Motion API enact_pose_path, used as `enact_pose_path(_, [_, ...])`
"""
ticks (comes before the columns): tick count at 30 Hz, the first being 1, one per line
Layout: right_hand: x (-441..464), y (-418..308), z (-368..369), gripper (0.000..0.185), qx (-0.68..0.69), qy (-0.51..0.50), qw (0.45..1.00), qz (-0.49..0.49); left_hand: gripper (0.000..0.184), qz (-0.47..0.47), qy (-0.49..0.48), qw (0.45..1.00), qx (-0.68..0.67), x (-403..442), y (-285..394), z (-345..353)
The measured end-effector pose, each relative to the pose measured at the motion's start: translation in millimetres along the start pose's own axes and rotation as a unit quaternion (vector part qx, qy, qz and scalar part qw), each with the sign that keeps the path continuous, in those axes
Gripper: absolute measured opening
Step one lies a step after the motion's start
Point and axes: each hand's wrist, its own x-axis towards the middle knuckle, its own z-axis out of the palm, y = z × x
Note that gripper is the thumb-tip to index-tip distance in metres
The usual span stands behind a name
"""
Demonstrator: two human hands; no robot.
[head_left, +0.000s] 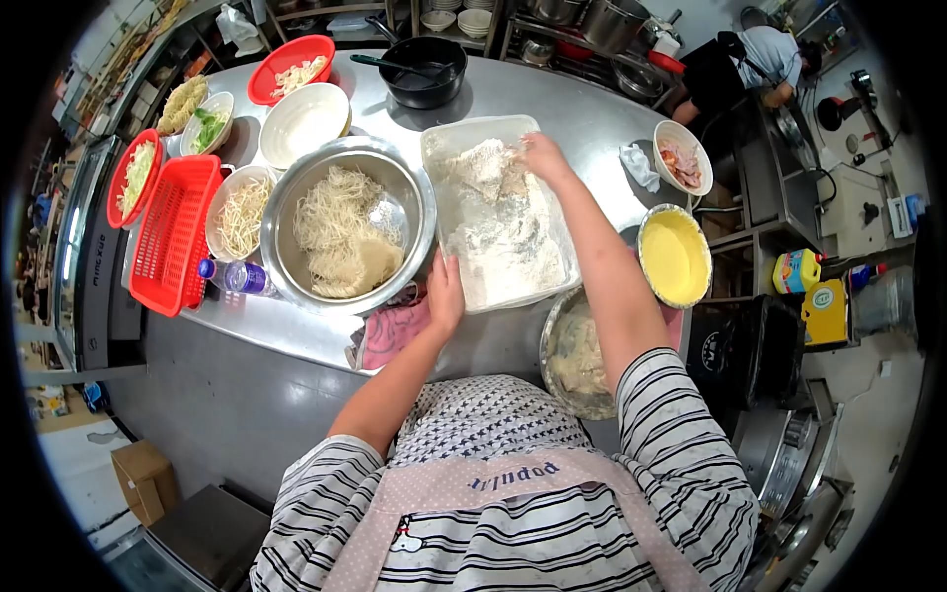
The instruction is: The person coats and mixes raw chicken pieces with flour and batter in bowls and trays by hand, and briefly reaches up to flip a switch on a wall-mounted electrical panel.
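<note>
A clear plastic tub (pixel 473 296) of white flour (pixel 508 242) sits on the steel table in front of me. My left hand (pixel 446 294) rests against the tub's near left side, fingers stretched upward along its wall. Over the tub's far right part, my right hand (pixel 541 158) has its fingers curled down beside a heap of flour (pixel 485 163); what they hold, if anything, is hidden. A large steel bowl (pixel 422 212) with pale dry noodles (pixel 335 222) stands just left of the tub. Close to my right forearm is a bowl of wet, pale battered pieces (pixel 580 360).
Right: a bowl of yellow liquid (pixel 676 257), a bowl of sliced meat (pixel 683 163). Left: a red basket (pixel 176 237), bean sprouts (pixel 242 217), a bottle (pixel 237 277). A black pan (pixel 424 79) stands behind; a pink cloth (pixel 393 333) lies near. Another person (pixel 760 64) bends at far right.
</note>
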Motion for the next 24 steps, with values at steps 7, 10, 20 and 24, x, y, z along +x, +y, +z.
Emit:
enact_pose_path(7, [-135, 9, -76, 0.027, 0.199, -0.028, 0.977, 0.071, 0.046, 0.009, -0.003, 0.999, -0.044, 0, -3, 2])
enact_pose_path(10, [-215, 51, -90, 0.019, 0.221, -0.109, 0.962, 0.113, 0.043, 0.052, -0.004, 0.996, -0.068, 5, -15, 7])
enact_pose_path(20, [-382, 140, -24, 0.017, -0.417, -0.033, 0.907, 0.047, 0.048, 0.028, -0.026, 0.998, -0.056, 4, -15, 5])
enact_pose_path(24, [-376, 150, -26, 0.018, -0.422, -0.058, 0.903, 0.056, 0.049, 0.040, -0.038, 0.996, -0.064, 3, -7, 2])
